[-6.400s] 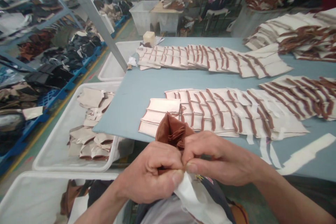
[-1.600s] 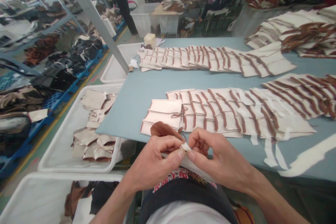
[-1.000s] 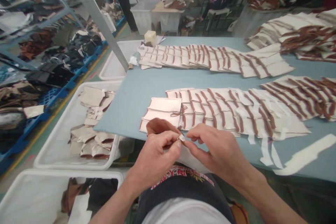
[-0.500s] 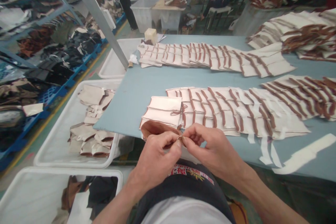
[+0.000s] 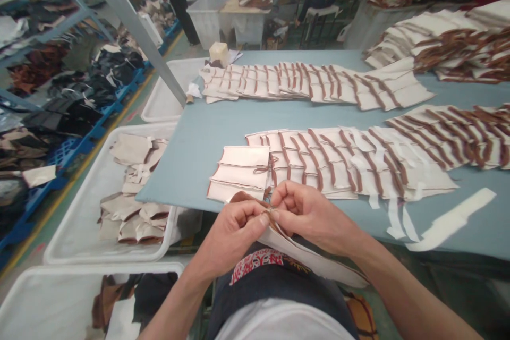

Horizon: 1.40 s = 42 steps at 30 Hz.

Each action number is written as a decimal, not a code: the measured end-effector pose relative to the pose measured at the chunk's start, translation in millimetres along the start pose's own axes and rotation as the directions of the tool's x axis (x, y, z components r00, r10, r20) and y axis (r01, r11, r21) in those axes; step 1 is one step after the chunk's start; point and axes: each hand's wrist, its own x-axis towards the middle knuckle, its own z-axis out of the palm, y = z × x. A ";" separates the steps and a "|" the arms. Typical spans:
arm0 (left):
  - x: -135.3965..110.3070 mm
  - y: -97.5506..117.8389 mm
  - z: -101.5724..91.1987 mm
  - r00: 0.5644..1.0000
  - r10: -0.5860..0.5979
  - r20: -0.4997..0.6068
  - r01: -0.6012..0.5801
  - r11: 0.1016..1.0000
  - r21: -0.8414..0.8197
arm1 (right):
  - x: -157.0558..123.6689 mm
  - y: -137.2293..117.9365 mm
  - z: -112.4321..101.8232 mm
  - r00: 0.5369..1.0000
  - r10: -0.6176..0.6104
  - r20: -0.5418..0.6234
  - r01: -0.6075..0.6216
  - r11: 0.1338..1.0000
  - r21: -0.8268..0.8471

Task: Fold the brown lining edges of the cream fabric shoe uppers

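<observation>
In front of my waist, just off the table's near edge, my left hand (image 5: 241, 228) and my right hand (image 5: 306, 215) pinch the edge of a sewn brown-and-white leather-like piece (image 5: 319, 257). Both thumbs and forefingers meet close together on its seam; what lies between the fingertips is too small to make out. The off-white side hangs down to the right, under my right forearm, while a brown part shows above my left fingers. Just beyond my hands lies a small stack of off-white panels (image 5: 239, 170) with brown seams and a loose thread end.
Overlapping off-white pieces with brown edges form a near row (image 5: 311, 162) and a far row (image 5: 303, 85) on the blue table (image 5: 167, 170). White strips (image 5: 454, 220) lie at right. Plastic bins (image 5: 59, 239) with pieces stand left, beside a metal post (image 5: 135, 26). People are behind the table.
The held piece has turned: its off-white panel now swings out to the right below my hands, and less brown shows at left. Both hands keep pinching. The view has shifted slightly.
</observation>
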 end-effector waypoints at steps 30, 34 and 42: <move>11.6 -4.7 3.4 0.999 -0.041 0.009 0.041 0.999 -0.015 | 2.3 2.9 -18.4 0.998 -0.066 0.005 0.066 0.979 -0.191; 12.9 -6.9 2.0 1.000 0.003 0.003 -0.003 1.000 0.007 | -0.8 2.0 -14.8 0.991 -0.119 -0.063 0.096 0.951 -0.294; 19.4 -14.4 9.2 0.977 0.066 -0.204 -0.052 0.996 0.077 | -4.2 24.0 3.5 0.949 -0.177 -0.260 0.074 0.929 -0.363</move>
